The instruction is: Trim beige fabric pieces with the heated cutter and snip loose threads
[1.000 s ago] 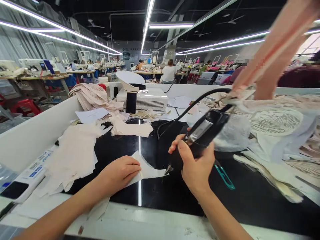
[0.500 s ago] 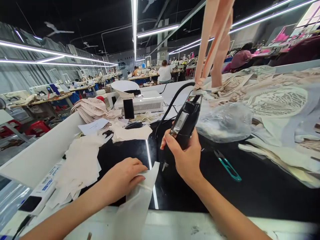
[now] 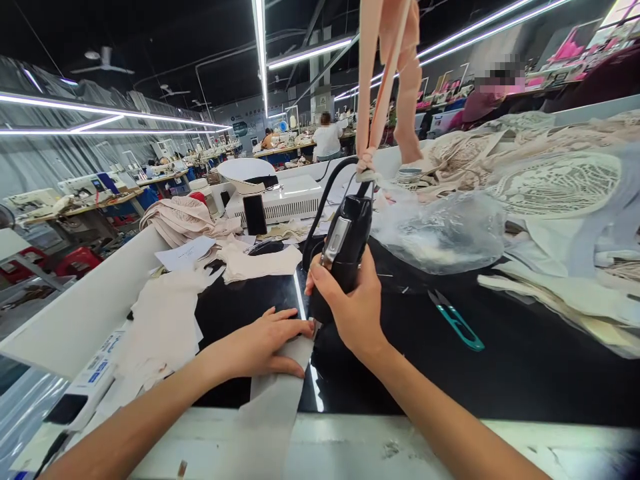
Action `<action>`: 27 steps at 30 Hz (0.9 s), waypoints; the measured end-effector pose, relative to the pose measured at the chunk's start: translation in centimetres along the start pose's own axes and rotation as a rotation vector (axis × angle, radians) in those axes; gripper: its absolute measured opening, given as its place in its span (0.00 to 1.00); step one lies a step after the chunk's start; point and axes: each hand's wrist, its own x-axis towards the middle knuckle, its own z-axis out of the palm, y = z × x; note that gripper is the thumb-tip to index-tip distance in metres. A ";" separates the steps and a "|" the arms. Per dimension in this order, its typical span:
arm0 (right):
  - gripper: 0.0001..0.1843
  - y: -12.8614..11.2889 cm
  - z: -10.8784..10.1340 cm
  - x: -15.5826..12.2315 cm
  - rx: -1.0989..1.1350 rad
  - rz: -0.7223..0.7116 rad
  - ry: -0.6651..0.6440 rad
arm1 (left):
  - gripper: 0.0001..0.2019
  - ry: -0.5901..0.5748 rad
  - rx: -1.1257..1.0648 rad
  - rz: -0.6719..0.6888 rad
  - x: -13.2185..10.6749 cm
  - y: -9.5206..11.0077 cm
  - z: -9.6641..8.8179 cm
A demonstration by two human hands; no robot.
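Note:
My right hand (image 3: 357, 303) is wrapped round a black corded hand tool (image 3: 350, 223) with a silver lever on its side. The tool is tilted with its lower end down at the strip. Peach elastic straps (image 3: 369, 100) tied to its top suspend it from above. My left hand (image 3: 267, 343) rests with fingers spread on a pale fabric strip (image 3: 273, 413), its fingertips close to the tool's lower end. The strip lies over the black board (image 3: 220, 360) and hangs across the table's front edge. Where tool and strip meet is largely hidden by my fingers.
Teal thread snips (image 3: 457, 323) lie on the right of the board, near a clear plastic bag (image 3: 445, 233). Pale cut pieces (image 3: 167, 307) are piled at left. A phone (image 3: 255, 215) leans against a white vented box (image 3: 293, 203). Lace fabric (image 3: 560, 183) is heaped at right.
My right hand has brought the tool left and down to the strip's far end. My left fingers have spread and moved forward toward the tool.

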 end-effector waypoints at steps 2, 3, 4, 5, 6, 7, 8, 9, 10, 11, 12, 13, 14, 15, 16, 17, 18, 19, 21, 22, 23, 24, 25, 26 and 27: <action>0.17 0.0 0.0 0.0 -0.006 0.004 -0.003 | 0.25 -0.019 -0.004 -0.010 0.0 0.0 -0.1; 0.17 0.0 0.0 -0.1 -0.010 0.006 -0.002 | 0.24 -0.029 -0.006 -0.012 0.0 0.0 -0.1; 0.17 0.0 -0.1 -0.1 -0.012 0.008 -0.004 | 0.24 -0.037 -0.007 -0.011 0.0 0.0 -0.1; 0.17 0.0 -0.1 -0.1 -0.011 0.010 -0.007 | 0.24 -0.045 -0.007 -0.010 0.0 0.0 -0.1; 0.16 0.0 -0.1 -0.2 -0.010 0.012 -0.010 | 0.24 -0.050 -0.008 -0.012 0.1 0.0 -0.2; 0.16 0.0 -0.1 -0.3 -0.009 0.013 -0.013 | 0.24 -0.056 -0.011 -0.018 0.1 0.0 -0.1; 0.16 0.0 0.0 -0.3 -0.008 0.015 -0.017 | 0.24 -0.062 -0.012 -0.025 0.1 -0.1 -0.1; 0.16 0.0 0.0 -0.4 -0.008 0.016 -0.019 | 0.25 -0.068 -0.013 -0.033 0.1 -0.1 -0.1; 0.16 0.0 0.0 -0.4 -0.010 0.017 -0.018 | 0.25 -0.074 -0.014 -0.039 0.1 -0.1 -0.1; 0.16 0.0 0.0 -0.5 -0.012 0.018 -0.015 | 0.25 -0.079 -0.014 -0.043 0.1 -0.1 -0.1; 0.16 0.0 0.0 -0.5 -0.014 0.018 -0.014 | 0.25 -0.082 -0.013 -0.046 0.1 -0.1 -0.1; 0.16 0.0 0.0 -0.5 -0.016 0.020 -0.012 | 0.24 -0.083 -0.013 -0.046 0.1 -0.1 -0.1; 0.16 0.0 0.1 -0.6 -0.019 0.020 -0.010 | 0.24 -0.082 -0.014 -0.045 0.1 -0.1 -0.1; 0.16 0.1 0.1 -0.6 -0.022 0.020 -0.010 | 0.24 -0.082 -0.016 -0.043 0.1 -0.1 -0.1; 0.16 0.1 0.1 -0.6 -0.025 0.018 -0.009 | 0.24 -0.080 -0.018 -0.042 0.1 -0.1 -0.1; 0.16 0.1 0.1 -0.6 -0.029 0.015 -0.009 | 0.24 -0.077 -0.019 -0.040 0.1 -0.1 -0.2; 0.16 0.2 0.1 -0.6 -0.033 0.012 -0.010 | 0.23 -0.074 -0.020 -0.039 0.2 -0.1 -0.2; 0.16 0.2 0.1 -0.7 -0.036 0.009 -0.012 | 0.22 -0.072 -0.019 -0.037 0.2 -0.1 -0.2; 0.16 0.2 0.1 -0.7 -0.044 0.003 -0.017 | 0.20 -0.069 -0.013 -0.030 0.2 -0.1 -0.2; 0.15 0.1 0.2 -0.7 -0.049 0.002 -0.018 | 0.20 -0.067 -0.009 -0.026 0.2 -0.1 -0.2; 0.15 0.0 0.2 -0.7 -0.052 0.002 -0.021 | 0.19 -0.065 -0.006 -0.021 0.2 -0.1 -0.2; 0.15 0.0 0.2 -0.8 -0.051 0.005 -0.024 | 0.19 -0.063 -0.003 -0.018 0.2 -0.1 -0.2; 0.15 -0.1 0.3 -0.8 -0.046 0.012 -0.025 | 0.19 -0.061 -0.001 -0.018 0.3 -0.1 -0.2; 0.15 -0.2 0.3 -1.0 -0.037 0.022 -0.026 | 0.19 -0.059 -0.001 -0.022 0.3 0.0 -0.2; 0.15 -0.3 0.3 -1.1 -0.026 0.034 -0.028 | 0.19 -0.059 -0.002 -0.029 0.3 0.0 -0.3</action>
